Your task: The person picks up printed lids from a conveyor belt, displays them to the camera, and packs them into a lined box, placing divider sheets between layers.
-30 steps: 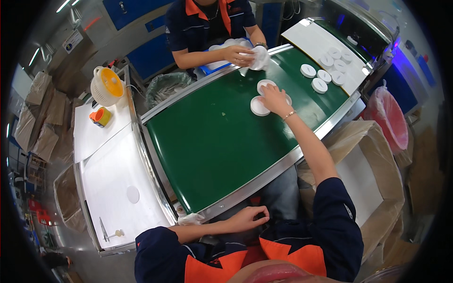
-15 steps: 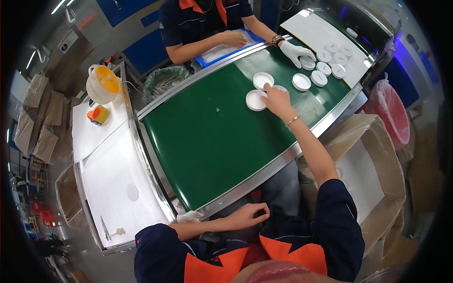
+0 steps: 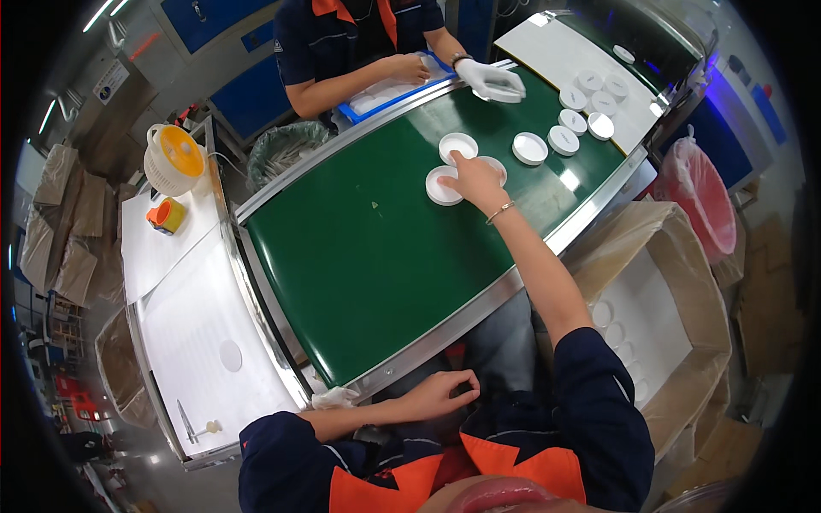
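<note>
My right hand [image 3: 479,181] reaches over the green conveyor belt [image 3: 342,282], its fingers closed on a cluster of shallow round white lids. The thumb is inside the left lid [image 3: 442,186] and the index finger reaches into the far lid [image 3: 459,147]. Partly hidden by the hand is a third lid [image 3: 494,169]. My left hand [image 3: 440,393] rests near my lap by the belt's near edge, fingers loosely curved and thumb apart, holding nothing. Several more lids lie farther right, among them an open-side-up lid [image 3: 530,149].
Across the belt, a co-worker's white-gloved hand [image 3: 489,79] holds a lid beside a blue tray [image 3: 363,107]. A lined carton [image 3: 676,342] with lids inside stands at right, below a pink bag [image 3: 697,197]. At left, a white table [image 3: 201,342] bears a fan [image 3: 174,158] and tape [image 3: 167,215].
The co-worker's gloved hand has moved left along the far edge, lifting a lid from the group. My hands keep nearly the same pose; the whole view has shifted slightly.
</note>
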`<action>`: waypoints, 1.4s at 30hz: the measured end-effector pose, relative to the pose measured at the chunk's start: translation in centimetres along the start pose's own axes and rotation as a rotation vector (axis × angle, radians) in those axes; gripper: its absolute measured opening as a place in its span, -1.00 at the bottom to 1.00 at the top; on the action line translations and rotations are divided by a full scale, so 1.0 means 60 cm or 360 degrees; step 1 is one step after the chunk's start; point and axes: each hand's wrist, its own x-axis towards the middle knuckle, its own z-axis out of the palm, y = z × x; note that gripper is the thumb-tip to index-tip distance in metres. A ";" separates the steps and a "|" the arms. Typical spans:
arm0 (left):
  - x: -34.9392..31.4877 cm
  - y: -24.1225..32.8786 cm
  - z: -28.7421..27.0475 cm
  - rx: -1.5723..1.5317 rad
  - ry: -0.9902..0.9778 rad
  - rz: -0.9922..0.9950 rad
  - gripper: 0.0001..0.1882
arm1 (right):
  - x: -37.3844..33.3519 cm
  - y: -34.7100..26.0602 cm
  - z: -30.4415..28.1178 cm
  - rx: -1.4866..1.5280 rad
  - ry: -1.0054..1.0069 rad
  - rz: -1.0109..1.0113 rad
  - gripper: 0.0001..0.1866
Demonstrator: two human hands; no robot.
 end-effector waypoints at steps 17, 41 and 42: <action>0.001 0.002 -0.002 -0.0003 -0.0018 -0.0024 -0.81 | -0.011 -0.030 0.002 -0.0047 0.0042 -0.0008 -0.42; 0.002 -0.005 0.000 0.0011 0.0002 -0.0068 -0.80 | -0.053 -0.051 -0.002 -0.0245 0.0356 -0.0230 -0.74; 0.001 -0.008 0.001 0.0014 -0.0019 -0.0153 -0.80 | -0.057 -0.048 -0.003 -0.0236 0.0350 -0.0314 -0.76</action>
